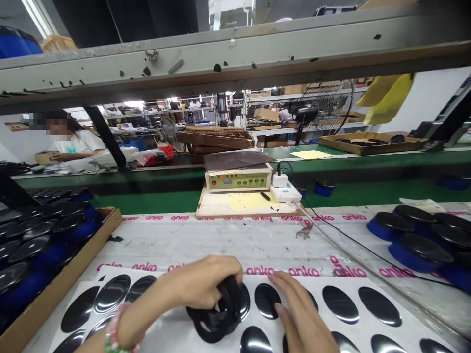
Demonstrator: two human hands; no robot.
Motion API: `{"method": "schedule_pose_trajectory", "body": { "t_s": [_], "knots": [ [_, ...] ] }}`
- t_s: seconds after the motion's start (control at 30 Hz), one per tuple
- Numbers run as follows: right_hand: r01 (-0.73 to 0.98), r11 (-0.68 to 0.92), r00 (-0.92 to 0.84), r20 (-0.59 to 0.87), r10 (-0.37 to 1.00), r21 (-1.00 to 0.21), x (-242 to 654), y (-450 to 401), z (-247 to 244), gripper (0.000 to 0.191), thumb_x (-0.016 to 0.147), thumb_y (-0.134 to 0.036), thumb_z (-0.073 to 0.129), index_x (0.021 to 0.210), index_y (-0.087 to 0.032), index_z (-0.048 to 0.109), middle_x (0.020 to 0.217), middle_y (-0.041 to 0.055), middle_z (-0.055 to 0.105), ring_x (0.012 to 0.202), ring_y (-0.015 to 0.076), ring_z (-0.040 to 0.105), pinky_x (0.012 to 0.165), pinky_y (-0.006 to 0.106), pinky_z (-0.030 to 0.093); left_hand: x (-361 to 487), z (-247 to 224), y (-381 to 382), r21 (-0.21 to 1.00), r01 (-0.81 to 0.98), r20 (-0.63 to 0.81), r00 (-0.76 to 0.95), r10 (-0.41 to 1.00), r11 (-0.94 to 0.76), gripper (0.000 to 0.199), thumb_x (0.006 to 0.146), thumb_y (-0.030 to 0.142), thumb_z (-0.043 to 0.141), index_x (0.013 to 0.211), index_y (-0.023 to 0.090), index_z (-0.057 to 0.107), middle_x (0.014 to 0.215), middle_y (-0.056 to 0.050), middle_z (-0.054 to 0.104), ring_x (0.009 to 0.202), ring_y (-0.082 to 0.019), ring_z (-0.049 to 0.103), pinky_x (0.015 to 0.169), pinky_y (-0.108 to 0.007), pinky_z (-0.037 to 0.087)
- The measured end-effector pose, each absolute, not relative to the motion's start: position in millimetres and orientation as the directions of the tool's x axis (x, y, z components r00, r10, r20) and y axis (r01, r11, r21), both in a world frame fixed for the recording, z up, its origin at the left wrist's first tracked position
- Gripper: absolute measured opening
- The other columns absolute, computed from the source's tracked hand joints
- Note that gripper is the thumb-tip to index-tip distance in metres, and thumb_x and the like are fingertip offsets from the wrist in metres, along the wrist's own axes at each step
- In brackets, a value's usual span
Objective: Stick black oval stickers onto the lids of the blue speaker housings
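Observation:
My left hand (209,282), with a beaded bracelet at the wrist, is closed around a bunch of black rings (211,328) that hang below its fingers. Under both hands lies a white sheet (167,326) carrying rows of glossy black oval stickers (340,304). My right hand (303,318) rests over this sheet with its fingers stretched out and thumb apart. The thumb tip is at the edge of one black oval (267,300); whether it presses on it I cannot tell. Other ovals are partly hidden beneath the right hand.
A cardboard box (106,225) of blue-and-black round parts stands left; similar parts (421,251) sit right. Behind are a control box (239,179), a power adapter (285,191) and a cable (349,250). A shelf beam (257,54) crosses above. Another person (73,142) sits far left.

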State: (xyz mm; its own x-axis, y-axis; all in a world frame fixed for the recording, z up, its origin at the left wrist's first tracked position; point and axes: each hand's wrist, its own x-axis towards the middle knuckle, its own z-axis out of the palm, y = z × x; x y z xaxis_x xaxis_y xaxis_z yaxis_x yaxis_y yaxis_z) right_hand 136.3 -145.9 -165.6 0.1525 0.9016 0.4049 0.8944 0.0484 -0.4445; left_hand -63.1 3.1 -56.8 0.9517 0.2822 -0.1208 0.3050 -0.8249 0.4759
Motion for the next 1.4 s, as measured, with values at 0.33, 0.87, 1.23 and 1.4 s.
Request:
{"method": "schedule_pose_trajectory", "body": {
  "t_s": [0.33,0.87,1.23,1.4],
  "knots": [
    [0.916,0.111,0.033,0.349,0.937,-0.384,133.8,-134.3,-181.8,0.038,0.094,-0.030,0.037,0.127,-0.017,0.052,0.133,0.0095,0.053,0.122,0.0216,0.050,0.095,0.036,0.050,-19.7,-73.4,14.3,0.297,0.163,-0.256,0.963,0.086,-0.941,0.043,0.061,0.006,0.056,0.099,0.024,0.051,0.085,-0.001,0.059,0.076,-0.020,0.059,0.055,-0.024,0.040],
    [0.903,0.094,0.015,0.250,0.968,-0.420,137.2,-136.7,-173.1,0.040,0.095,-0.033,0.035,0.129,-0.018,0.051,0.138,0.0099,0.048,0.126,0.0222,0.047,0.098,0.037,0.048,-63.8,-81.1,-1.0,0.324,0.121,0.016,0.991,0.134,-0.938,0.023,0.073,0.002,0.055,0.089,0.018,0.053,0.091,-0.002,0.062,0.097,-0.017,0.051,0.078,-0.020,0.044],
    [0.858,0.079,0.136,0.373,0.918,-0.507,145.6,-148.9,-175.7,0.034,0.093,-0.035,0.040,0.122,-0.025,0.056,0.131,0.0068,0.054,0.120,0.0226,0.052,0.094,0.035,0.051,-76.9,-72.7,-10.7,0.524,0.315,-0.079,0.943,0.322,-0.791,0.021,0.071,0.013,0.065,0.085,0.021,0.052,0.086,-0.001,0.056,0.088,-0.016,0.053,0.070,-0.020,0.043],
    [0.853,0.134,0.072,0.367,0.927,-0.505,142.2,-147.4,-154.9,0.026,0.095,-0.029,0.042,0.115,-0.026,0.059,0.119,0.0048,0.062,0.111,0.0171,0.058,0.089,0.025,0.052,-41.6,-82.0,-16.5,0.373,0.111,-0.017,0.994,0.112,-0.921,0.023,0.071,0.017,0.067,0.088,0.021,0.052,0.079,0.000,0.057,0.088,-0.018,0.050,0.071,-0.023,0.041]
  ]
}}
